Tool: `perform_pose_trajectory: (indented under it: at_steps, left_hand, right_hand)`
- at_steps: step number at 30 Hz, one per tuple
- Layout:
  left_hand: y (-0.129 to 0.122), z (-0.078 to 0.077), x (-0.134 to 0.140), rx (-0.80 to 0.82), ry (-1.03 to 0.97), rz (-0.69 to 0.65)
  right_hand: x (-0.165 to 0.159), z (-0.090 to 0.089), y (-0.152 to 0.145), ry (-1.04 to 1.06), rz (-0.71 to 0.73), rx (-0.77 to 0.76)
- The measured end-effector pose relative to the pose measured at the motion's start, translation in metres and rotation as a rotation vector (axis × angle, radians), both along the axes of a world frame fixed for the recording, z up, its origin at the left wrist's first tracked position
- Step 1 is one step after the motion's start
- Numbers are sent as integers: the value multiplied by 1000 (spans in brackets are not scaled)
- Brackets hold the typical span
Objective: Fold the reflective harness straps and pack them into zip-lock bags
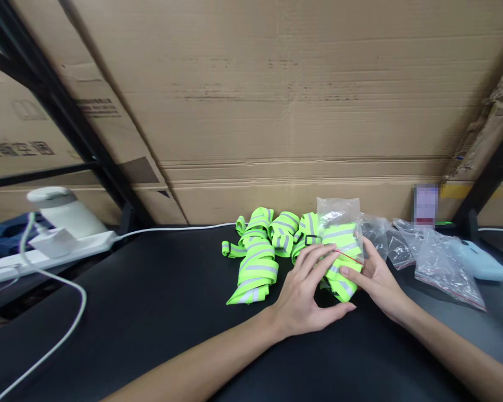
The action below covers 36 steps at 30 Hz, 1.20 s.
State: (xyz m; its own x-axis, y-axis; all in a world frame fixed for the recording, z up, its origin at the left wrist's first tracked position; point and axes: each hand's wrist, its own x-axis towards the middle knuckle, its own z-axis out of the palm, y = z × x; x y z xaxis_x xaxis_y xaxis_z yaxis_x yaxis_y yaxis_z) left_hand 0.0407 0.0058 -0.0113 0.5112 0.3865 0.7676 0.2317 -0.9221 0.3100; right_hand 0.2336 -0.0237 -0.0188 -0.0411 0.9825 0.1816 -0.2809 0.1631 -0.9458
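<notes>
A bundled neon-yellow strap with silver reflective stripes [342, 282] is partly inside a clear zip bag [338, 211], whose red seal line crosses it. My left hand [304, 296] curves round the bundle's left side, fingertips on the bag by the seal and thumb below the strap's lower end. My right hand [379, 282] grips the right side of the bag and strap, its thumb on top and its fingers partly hidden behind. Left of the hands lie more rolled reflective straps [257, 262], one with a black buckle [312, 240].
Several clear zip bags [444, 268] lie at right, beside a light-blue case-like object [484, 261]. A white power strip [96, 244], a white bottle [73, 215] and a cable [81, 304] are at left. Cardboard [293, 111] stands behind the black tabletop [171, 290].
</notes>
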Motion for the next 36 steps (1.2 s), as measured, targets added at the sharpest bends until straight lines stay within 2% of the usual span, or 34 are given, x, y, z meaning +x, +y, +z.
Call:
perform_pose_trajectory:
  at_steps: [12, 17, 25, 32, 36]
  left_hand:
    - [-2, -4, 3, 4, -16, 122]
    - [-4, -2, 3, 20, -18, 127]
    - [-4, -1, 5, 116, -74, 142]
    - [-4, -1, 5, 313, -63, 140]
    - [-4, 0, 5, 315, -62, 146]
  right_hand:
    - [-5, 3, -4, -82, 25, 34]
    - [-7, 2, -7, -156, 24, 75]
    - [-9, 5, -6, -117, -36, 26]
    - [-14, 7, -10, -71, -63, 52]
    - [-15, 9, -12, -74, -67, 56]
